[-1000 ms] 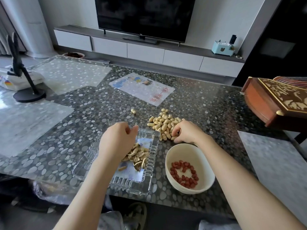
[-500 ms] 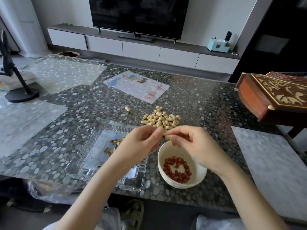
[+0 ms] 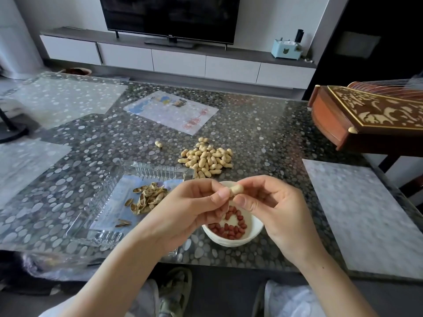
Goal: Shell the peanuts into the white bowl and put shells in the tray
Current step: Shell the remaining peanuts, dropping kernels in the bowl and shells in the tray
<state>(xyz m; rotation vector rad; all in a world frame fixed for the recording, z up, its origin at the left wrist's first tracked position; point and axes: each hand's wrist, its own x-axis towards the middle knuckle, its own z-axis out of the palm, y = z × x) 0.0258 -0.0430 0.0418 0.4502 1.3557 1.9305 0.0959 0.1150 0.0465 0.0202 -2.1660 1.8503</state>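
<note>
Both hands meet over the white bowl (image 3: 253, 235), which holds several red-skinned kernels. My left hand (image 3: 183, 211) and my right hand (image 3: 272, 202) pinch one unshelled peanut (image 3: 236, 189) between thumbs and fingertips, each at one end. To the left lies the clear glass tray (image 3: 100, 202) with a heap of empty shells (image 3: 148, 197) in it. A pile of unshelled peanuts (image 3: 206, 159) lies on the table just beyond the bowl and tray.
A single stray peanut (image 3: 158, 144) lies left of the pile. A printed sheet (image 3: 171, 110) lies under the glass top farther back. A carved wooden instrument (image 3: 370, 115) juts over the right edge. A black stand base (image 3: 11, 131) sits far left.
My right hand took a peanut from the pile and brought it over the bowl. My left hand left the tray and joined it; both now pinch the peanut.
</note>
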